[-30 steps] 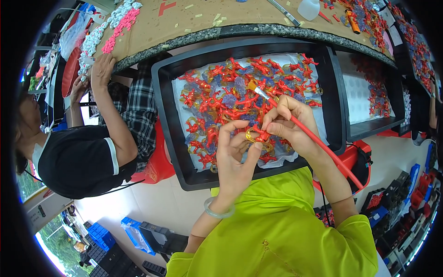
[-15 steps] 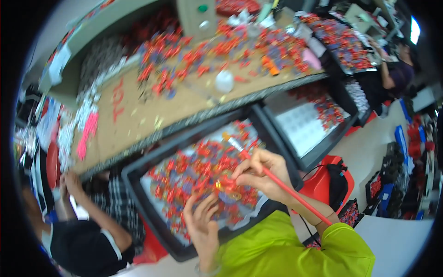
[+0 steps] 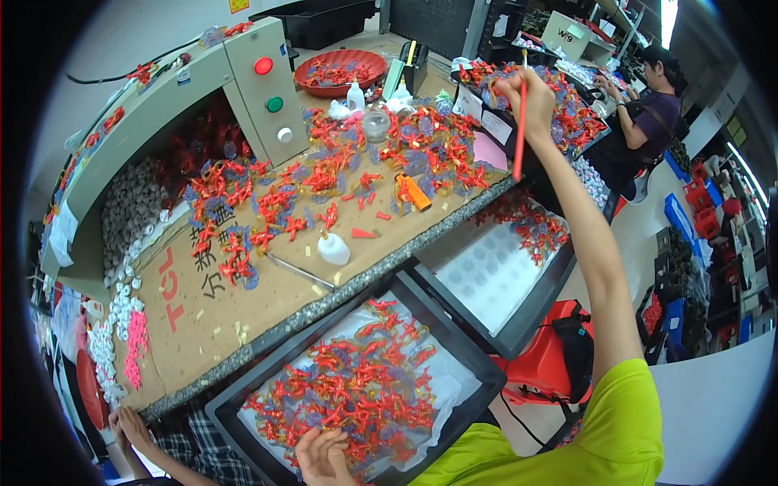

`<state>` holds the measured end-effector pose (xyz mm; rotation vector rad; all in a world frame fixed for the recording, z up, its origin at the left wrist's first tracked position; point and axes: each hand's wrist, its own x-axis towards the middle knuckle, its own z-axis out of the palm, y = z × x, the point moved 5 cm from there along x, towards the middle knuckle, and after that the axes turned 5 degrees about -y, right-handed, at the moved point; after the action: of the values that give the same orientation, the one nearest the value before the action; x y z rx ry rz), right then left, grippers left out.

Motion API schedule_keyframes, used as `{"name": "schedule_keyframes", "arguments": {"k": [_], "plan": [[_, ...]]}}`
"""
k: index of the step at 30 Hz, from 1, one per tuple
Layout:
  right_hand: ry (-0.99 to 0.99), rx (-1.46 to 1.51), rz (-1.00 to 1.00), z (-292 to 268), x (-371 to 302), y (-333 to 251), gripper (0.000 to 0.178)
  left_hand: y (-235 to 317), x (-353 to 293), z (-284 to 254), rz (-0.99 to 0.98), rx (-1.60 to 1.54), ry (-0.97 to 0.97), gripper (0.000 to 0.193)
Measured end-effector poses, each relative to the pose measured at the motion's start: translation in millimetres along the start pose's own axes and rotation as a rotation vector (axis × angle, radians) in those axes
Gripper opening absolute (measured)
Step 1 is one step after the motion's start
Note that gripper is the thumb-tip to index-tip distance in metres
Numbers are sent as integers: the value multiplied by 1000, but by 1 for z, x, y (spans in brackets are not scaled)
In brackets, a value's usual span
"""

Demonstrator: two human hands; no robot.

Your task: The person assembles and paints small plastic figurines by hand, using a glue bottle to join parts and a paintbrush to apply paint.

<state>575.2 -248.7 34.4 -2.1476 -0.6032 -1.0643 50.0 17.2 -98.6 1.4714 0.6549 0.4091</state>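
Overhead, right hand [image 3: 525,91] pinches a red brush [image 3: 519,121]; left hand [image 3: 324,458], loosely curled, touches red pieces [image 3: 348,389].

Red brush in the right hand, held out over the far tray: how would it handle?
The red brush is long and thin, so probably light and stiff. The right hand grips only its upper end, so the free end likely swings. Laid down, a round stick like this may roll.

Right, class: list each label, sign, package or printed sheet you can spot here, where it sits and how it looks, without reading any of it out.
Control box: upper left of bench, grey, red, green and white buttons.
Cardboard sheet: covers the bench, brown, red and black print.
Paper cards: near the far tray, white and pink.
Wall sign: top edge, yellow.
Carton: back right, white.
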Motion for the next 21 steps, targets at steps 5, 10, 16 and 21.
{"name": "schedule_keyframes", "arguments": {"k": [5,10,16,21], "plan": [[-150,-9,-109,49,59,53,18,1,12,2,-39,27,50,28],[-397,-188,-265,78,63,58,20,-1,19,-4,-85,70,106,24],[-311,-324,-264,69,61,52,27,-4,26,-10,-113,70,98,22],[-321,-361,-292,68,59,45,34,-6,21,-14,-63,80,69,21]]}}
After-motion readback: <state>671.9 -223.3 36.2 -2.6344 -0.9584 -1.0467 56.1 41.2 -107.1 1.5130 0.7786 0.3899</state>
